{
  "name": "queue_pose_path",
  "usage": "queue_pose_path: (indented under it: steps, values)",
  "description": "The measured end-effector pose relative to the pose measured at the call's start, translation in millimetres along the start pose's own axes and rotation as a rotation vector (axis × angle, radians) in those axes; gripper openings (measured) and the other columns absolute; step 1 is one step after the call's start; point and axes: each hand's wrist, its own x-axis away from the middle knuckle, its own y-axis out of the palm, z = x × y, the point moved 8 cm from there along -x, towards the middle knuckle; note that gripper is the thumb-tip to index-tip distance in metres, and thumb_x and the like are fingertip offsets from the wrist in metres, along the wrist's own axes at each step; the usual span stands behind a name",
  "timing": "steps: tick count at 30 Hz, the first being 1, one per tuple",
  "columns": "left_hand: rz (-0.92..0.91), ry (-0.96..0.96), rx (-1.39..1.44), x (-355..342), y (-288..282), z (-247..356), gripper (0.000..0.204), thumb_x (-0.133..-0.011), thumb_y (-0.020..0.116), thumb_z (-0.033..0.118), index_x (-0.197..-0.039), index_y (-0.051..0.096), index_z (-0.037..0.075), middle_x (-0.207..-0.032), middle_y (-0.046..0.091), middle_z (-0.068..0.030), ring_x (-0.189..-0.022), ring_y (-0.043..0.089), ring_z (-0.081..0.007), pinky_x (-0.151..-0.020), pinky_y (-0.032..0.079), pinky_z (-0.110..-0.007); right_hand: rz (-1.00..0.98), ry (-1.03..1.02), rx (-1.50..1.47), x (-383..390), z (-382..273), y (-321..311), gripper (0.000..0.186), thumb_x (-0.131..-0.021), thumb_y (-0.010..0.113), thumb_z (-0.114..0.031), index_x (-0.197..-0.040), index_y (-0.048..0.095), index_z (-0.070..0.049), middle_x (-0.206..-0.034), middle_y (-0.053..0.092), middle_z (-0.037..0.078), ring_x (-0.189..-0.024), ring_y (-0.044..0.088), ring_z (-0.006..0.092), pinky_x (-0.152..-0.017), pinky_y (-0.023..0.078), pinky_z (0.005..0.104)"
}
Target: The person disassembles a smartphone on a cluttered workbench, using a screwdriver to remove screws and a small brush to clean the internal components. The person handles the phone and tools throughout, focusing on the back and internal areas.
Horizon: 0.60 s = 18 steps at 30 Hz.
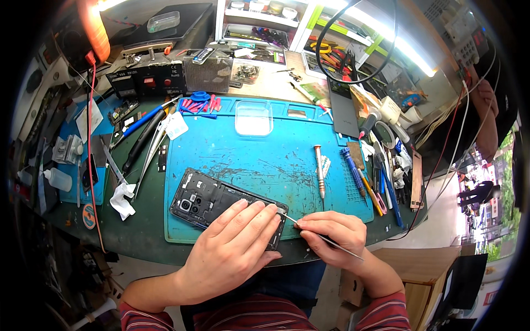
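A black smartphone (207, 193) lies tilted on the blue work mat, its back cover off and the camera block at its far left end. My left hand (237, 237) rests over its right half, fingers flat and together across the back, thumb by the near edge. Part of the phone is hidden beneath that hand. Pinched in my right hand (335, 236) is a thin metal pry tool (349, 252), whose tip meets the phone's right end. Beyond my right hand, a screwdriver (319, 171) lies on the mat.
A clear plastic tray (254, 118) sits at the mat's far edge, beside pink-handled bits (201, 103). Tweezers (152, 149) and crumpled tissue (122, 201) lie left. Several pens and tools (386, 182) crowd the right side. A black cable loop (359, 83) hangs at the back.
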Motion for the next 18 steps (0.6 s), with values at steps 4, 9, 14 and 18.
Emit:
queue_pose_path:
  steps: [4,9,14,18]
  values:
    - [-0.003,0.001,0.009,-0.3,0.1,0.1,0.063,-0.09,0.084,0.034,-0.141,0.069,0.001,-0.151,0.065,-0.0112,-0.142,0.06,-0.0274,-0.124,0.043,-0.048,-0.005,-0.005,0.025,-1.4,-1.1,-0.3,0.021,-0.086,0.085,0.002,-0.106,0.079,0.0,-0.1,0.081,0.014,-0.084,0.081,0.0281,-0.07,0.064,0.0341]
    - [-0.002,-0.002,-0.007,0.2,0.8,-0.1,0.062,-0.091,0.084,0.034,-0.141,0.069,0.001,-0.151,0.065,-0.0107,-0.141,0.06,-0.0272,-0.124,0.043,-0.048,0.005,0.009,0.022,-4.5,1.0,1.9,0.019,-0.087,0.084,0.003,-0.106,0.079,0.0,-0.1,0.081,0.014,-0.085,0.081,0.028,-0.07,0.065,0.0342]
    - [0.004,0.004,-0.007,-0.8,0.9,0.2,0.062,-0.091,0.084,0.034,-0.141,0.069,0.001,-0.151,0.066,-0.0108,-0.141,0.061,-0.0274,-0.124,0.044,-0.048,-0.002,0.003,0.013,-2.5,1.6,1.1,0.019,-0.088,0.083,0.003,-0.107,0.079,0.0,-0.1,0.081,0.014,-0.085,0.081,0.0276,-0.07,0.065,0.034]
    - [0.009,0.002,-0.005,0.0,0.3,0.3,0.062,-0.091,0.084,0.034,-0.141,0.069,0.001,-0.151,0.066,-0.011,-0.141,0.061,-0.0278,-0.124,0.044,-0.048,-0.007,0.008,-0.002,-2.2,2.3,0.7,0.02,-0.088,0.083,0.003,-0.107,0.079,0.0,-0.1,0.081,0.014,-0.084,0.081,0.0274,-0.069,0.064,0.0337]
